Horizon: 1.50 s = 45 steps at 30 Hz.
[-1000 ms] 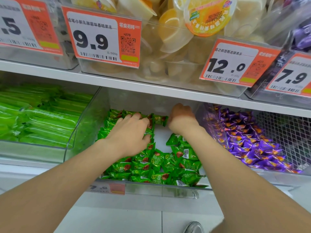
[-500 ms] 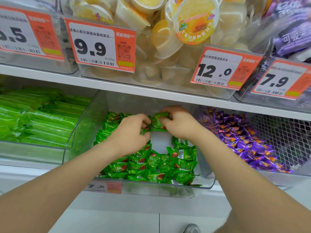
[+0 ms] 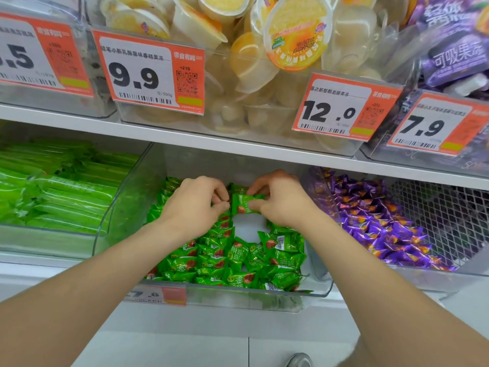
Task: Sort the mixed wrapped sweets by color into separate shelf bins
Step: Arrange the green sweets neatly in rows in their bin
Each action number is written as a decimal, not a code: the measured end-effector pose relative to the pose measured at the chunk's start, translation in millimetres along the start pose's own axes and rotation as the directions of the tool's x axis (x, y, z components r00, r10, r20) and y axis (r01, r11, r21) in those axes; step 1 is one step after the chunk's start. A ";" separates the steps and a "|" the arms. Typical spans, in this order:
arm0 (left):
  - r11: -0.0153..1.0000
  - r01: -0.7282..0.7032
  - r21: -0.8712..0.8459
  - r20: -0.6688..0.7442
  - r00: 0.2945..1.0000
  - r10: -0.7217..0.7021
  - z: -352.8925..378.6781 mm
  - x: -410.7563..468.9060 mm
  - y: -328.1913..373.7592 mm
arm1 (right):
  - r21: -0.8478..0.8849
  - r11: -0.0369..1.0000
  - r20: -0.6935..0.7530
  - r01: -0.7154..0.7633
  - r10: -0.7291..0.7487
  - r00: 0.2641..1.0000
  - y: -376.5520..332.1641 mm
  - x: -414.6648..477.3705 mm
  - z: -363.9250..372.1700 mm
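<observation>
Both hands meet over the middle clear bin (image 3: 127,207): left hand (image 3: 194,207) and right hand (image 3: 280,201) pinch one green wrapped sweet (image 3: 244,203), red-printed, above its green pile (image 3: 238,255). Purple sweets (image 3: 375,221) fill the neighbouring bin; white shelf (image 3: 79,125) overhead.

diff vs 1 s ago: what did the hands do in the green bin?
The left hand lifted off the green pile and the right hand came forward from the back of the bin. They met over the bare patch, and each now pinches an end of one green sweet. The green pile and the purple sweets next door lie as before.
</observation>
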<state>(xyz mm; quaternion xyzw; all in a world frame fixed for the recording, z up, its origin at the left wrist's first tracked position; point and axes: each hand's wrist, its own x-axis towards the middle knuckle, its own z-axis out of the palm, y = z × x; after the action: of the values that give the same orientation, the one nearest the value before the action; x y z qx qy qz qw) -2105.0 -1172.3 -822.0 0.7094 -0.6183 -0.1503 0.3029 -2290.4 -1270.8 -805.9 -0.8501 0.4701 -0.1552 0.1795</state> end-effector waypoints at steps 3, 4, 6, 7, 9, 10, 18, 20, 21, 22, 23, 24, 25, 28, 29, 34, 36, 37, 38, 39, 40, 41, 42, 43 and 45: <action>0.963 0.017 0.269 0.110 0.993 -0.049 2.4 0.6 -4.9 | -0.220 0.965 -0.110 -0.145 0.124 0.986 10.8 20.1 12.8; 0.938 0.019 0.346 0.150 0.986 -0.075 3.3 0.8 -6.2 | -0.253 0.951 -0.096 -0.179 0.159 0.983 12.2 25.9 15.9; 0.905 -0.003 0.425 0.211 0.973 -0.096 4.8 -0.6 -6.2 | -0.285 0.935 -0.048 -0.210 0.204 0.978 12.8 36.4 21.2; 0.899 -0.019 0.437 0.229 0.969 -0.091 5.9 -0.5 -6.6 | -0.292 0.932 -0.026 -0.217 0.219 0.975 12.5 41.2 24.0; 0.895 -0.037 0.444 0.254 0.964 -0.085 7.0 -0.6 -7.0 | -0.288 0.931 -0.005 -0.227 0.235 0.972 11.6 49.3 30.7; 0.895 -0.042 0.443 0.260 0.962 -0.083 7.7 -0.2 -7.6 | -0.269 0.934 0.003 -0.234 0.244 0.970 11.9 53.0 35.0; 0.879 -0.062 0.473 0.279 0.957 -0.082 10.8 1.4 -5.7 | -0.227 0.941 0.012 -0.250 0.260 0.966 14.2 67.3 56.0; 0.877 -0.067 0.476 0.278 0.958 -0.078 11.1 1.0 -5.4 | -0.245 0.937 0.006 -0.248 0.258 0.966 16.1 67.2 58.2; 0.875 -0.069 0.479 0.275 0.959 -0.074 10.9 0.7 -5.4 | -0.257 0.935 0.000 -0.246 0.254 0.967 16.1 66.4 57.9; 0.874 -0.071 0.481 0.270 0.960 -0.070 10.5 0.5 -5.2 | -0.266 0.933 -0.008 -0.242 0.249 0.969 16.3 66.3 58.0; 0.873 -0.073 0.482 0.265 0.962 -0.066 9.6 0.1 -4.7 | -0.274 0.931 -0.015 -0.240 0.245 0.969 16.0 65.4 57.0; 0.871 -0.075 0.486 0.260 0.964 -0.062 8.8 -0.4 -4.1 | -0.274 0.930 -0.014 -0.243 0.249 0.968 16.5 65.3 55.6; 0.867 -0.079 0.492 0.253 0.966 -0.055 7.7 -0.9 -3.6 | -0.274 0.928 -0.013 -0.251 0.258 0.966 15.2 64.0 52.3; 0.856 -0.099 0.508 0.217 0.976 -0.016 5.1 -2.6 -1.5 | -0.276 0.936 -0.018 -0.220 0.224 0.974 6.5 55.8 34.0; 0.858 -0.104 0.502 0.202 0.979 0.001 4.4 -3.5 -0.6 | -0.283 0.942 0.007 -0.182 0.192 0.981 1.3 49.9 24.7; 0.894 -0.143 0.425 0.140 0.986 0.091 1.6 -9.1 1.1 | -0.261 0.963 0.486 0.072 0.066 0.872 -16.1 0.9 -13.9; 0.898 -0.171 0.405 0.129 0.983 0.129 2.1 -12.1 0.8 | -0.291 0.947 0.559 0.133 0.056 0.828 -10.8 -11.7 -17.4; 0.900 -0.183 0.396 0.127 0.981 0.144 2.8 -13.7 0.9 | -0.299 0.943 0.569 0.149 0.051 0.821 -7.6 -14.8 -16.9; 0.903 -0.194 0.384 0.129 0.979 0.156 3.8 -14.8 1.0 | -0.301 0.941 0.568 0.156 0.045 0.822 -4.6 -16.1 -16.4; 0.907 -0.204 0.369 0.131 0.977 0.166 4.7 -16.0 1.3 | -0.294 0.943 0.556 0.154 0.037 0.830 -2.8 -16.5 -16.7; 0.912 -0.213 0.351 0.134 0.975 0.176 6.5 -16.1 1.2 | -0.277 0.949 0.529 0.148 0.022 0.848 -1.5 -16.1 -17.1; 0.920 -0.219 0.324 0.133 0.974 0.185 7.9 -16.2 1.7 | -0.245 0.960 0.484 0.137 -0.002 0.875 -1.7 -16.0 -18.6; 0.933 -0.215 0.288 0.125 0.975 0.186 9.1 -16.0 2.8 | -0.196 0.973 0.418 0.121 -0.029 0.908 -1.5 -15.5 -19.6; 0.954 -0.194 0.227 0.112 0.979 0.172 10.4 -15.3 4.3 | -0.124 0.988 0.341 0.095 -0.048 0.939 -1.2 -14.7 -20.4; 0.993 -0.109 0.037 0.094 0.990 0.105 9.7 -14.2 9.6 | 0.083 0.996 0.197 0.039 -0.054 0.979 -3.8 -15.8 -21.6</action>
<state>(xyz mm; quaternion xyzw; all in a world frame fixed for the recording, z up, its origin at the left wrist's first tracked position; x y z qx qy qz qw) -2121.0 -1161.5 -825.8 0.6739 -0.6718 -0.1533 0.2666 -2304.9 -1258.9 -786.6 -0.8644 0.4233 -0.0918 0.2554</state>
